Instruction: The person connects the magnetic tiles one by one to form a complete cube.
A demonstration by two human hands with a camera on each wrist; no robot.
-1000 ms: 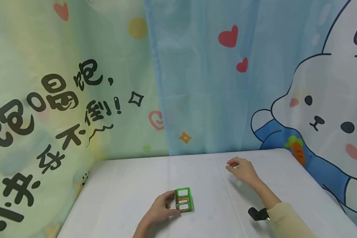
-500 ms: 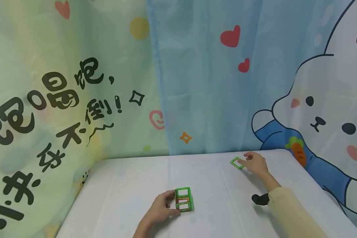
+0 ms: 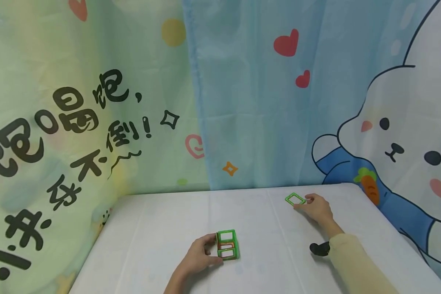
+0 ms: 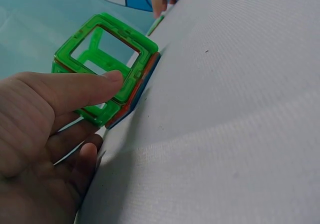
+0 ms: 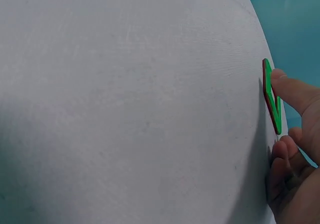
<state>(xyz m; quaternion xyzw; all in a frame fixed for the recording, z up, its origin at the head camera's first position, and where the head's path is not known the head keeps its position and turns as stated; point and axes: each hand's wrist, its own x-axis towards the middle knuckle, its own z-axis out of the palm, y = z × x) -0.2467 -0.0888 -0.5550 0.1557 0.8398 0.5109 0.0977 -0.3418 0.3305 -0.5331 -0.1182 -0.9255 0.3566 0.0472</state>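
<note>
In the head view my left hand grips a small box of green magnetic tiles standing on the table. In the left wrist view the thumb presses the green front frame and the other fingers sit behind and below it. A red-and-blue tile edge runs along the box's lower side. Farther back on the right, my right hand pinches the corner of a green square magnetic tile. In the right wrist view this tile shows a red underside, close to the tabletop, with one digit against its upper part.
A white cloth covers the table. A printed curtain hangs behind its back edge. A black device is attached at the right sleeve's cuff.
My right hand has shifted right and slightly toward me, uncovering the green square tile, which has turned a little. My left hand and the box have stayed in place.
</note>
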